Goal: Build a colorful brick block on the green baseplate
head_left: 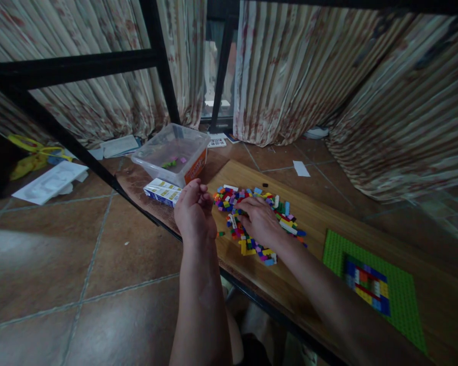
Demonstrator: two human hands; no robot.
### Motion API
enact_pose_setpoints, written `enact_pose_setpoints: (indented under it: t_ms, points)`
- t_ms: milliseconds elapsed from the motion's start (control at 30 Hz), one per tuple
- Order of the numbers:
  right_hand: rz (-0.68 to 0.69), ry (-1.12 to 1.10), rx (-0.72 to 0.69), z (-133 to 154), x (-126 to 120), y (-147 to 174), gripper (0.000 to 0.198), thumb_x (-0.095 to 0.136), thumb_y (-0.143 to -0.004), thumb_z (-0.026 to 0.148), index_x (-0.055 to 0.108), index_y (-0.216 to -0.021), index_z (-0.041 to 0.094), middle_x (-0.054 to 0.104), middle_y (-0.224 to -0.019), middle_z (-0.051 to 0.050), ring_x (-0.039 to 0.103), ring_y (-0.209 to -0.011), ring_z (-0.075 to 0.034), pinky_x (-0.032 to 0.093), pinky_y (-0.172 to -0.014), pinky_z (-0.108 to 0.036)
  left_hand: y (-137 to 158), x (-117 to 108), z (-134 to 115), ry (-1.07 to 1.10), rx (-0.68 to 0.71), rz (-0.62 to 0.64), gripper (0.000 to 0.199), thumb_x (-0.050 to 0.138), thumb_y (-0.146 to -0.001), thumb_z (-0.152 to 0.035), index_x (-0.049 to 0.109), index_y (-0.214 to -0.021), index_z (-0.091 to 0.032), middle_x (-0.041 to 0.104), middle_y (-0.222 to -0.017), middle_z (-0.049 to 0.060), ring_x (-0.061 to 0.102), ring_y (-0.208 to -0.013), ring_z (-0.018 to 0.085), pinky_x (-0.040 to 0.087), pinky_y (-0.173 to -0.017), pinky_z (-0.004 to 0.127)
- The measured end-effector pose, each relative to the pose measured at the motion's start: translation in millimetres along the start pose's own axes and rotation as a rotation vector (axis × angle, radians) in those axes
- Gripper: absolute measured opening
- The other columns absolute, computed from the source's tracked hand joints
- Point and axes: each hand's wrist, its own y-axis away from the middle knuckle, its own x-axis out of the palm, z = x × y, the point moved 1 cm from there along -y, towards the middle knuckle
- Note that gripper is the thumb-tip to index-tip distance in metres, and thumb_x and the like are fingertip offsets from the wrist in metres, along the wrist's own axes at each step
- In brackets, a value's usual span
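1. The light-brown wooden tabletop [311, 218] runs from beside the tub toward the lower right. Its far edge faces the floor and curtains; its near edge passes beneath both forearms. A strip of wood shows between the brick pile and the far edge, where one small dark brick [265, 185] lies, and a wider stretch separates the pile from the baseplate.
2. Beyond the left hand [196, 211], a clear plastic tub with an orange label [156, 168] holds a few green and pink pieces. Just in front of it lies a blue-and-white box [160, 192], its contents hidden.
3. The loose pile of small multicoloured plastic bricks [248, 236] spreads mid-table, its long axis roughly following the tabletop.
4. The right hand [259, 218] reaches into it, fingers bent down; whether they grip a brick, I cannot tell.
5. The left hand hovers beside the pile, fingers curled inward; I cannot tell if it holds anything.
6. A flat green studded baseplate [402, 305] bears a multicoloured rectangular brick build [364, 278], longer side running along the table.
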Motion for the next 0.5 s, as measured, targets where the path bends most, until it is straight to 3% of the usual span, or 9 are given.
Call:
enact_pose_setpoints:
  t_ms: [167,500]
  points:
    - [-0.048,-0.032,0.06,-9.5,-0.1,0.5,0.015,0.06,-0.083,0.011,0.071,-0.089,0.02,0.069,-0.095,-0.007,0.06,-0.094,-0.022,0.044,-0.091,-0.036,1.2,1.2,-0.2,0.018,-0.009,-0.01,0.012,0.068,-0.068,-0.015,0.062,-0.077,-0.013,0.057,-0.062,-0.005,0.046,-0.048,0.001,0.037,-0.047,0.013]
    - [-0.2,-0.397,0.28,-31.7,-5.5,18.4,0.014,0.057,-0.085,0.024,0.071,-0.087,0.021,0.071,-0.087,-0.004,0.064,-0.081,-0.02,0.047,-0.078,-0.034,1.4,0.4,0.3,-0.084,0.0,0.007,0.018,0.071,-0.065,-0.022,0.061,-0.078,-0.015,0.057,-0.063,-0.006,0.046,-0.049,0.002,0.036,-0.05,0.015]
